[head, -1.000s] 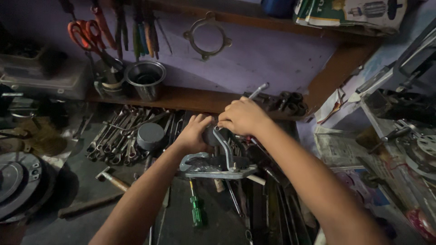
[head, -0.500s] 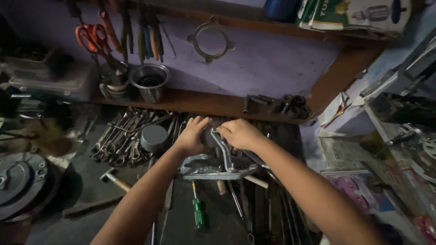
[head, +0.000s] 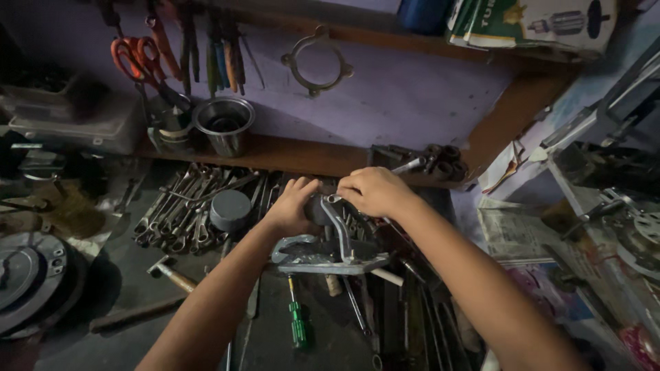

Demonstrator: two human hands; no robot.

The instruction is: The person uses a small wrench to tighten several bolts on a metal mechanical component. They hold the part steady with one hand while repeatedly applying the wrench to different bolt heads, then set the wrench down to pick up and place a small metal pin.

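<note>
Much of the cluttered workbench (head: 103, 275) lies in deep shadow, and the tools at its right edge are too dark to sort out. Both hands meet over a grey metal puller (head: 330, 251) standing at the middle of the bench, its flat base and curved arms dull and scuffed. The left hand (head: 292, 206) wraps its fingers around the dark upper part of the puller, hiding it. The right hand (head: 375, 191) is curled closed on a slim metal rod (head: 409, 165) at the puller's top; its fingertips are hidden. Wrenches (head: 182, 209), a hammer (head: 168, 273) and a green screwdriver (head: 298, 328) lie nearby.
</note>
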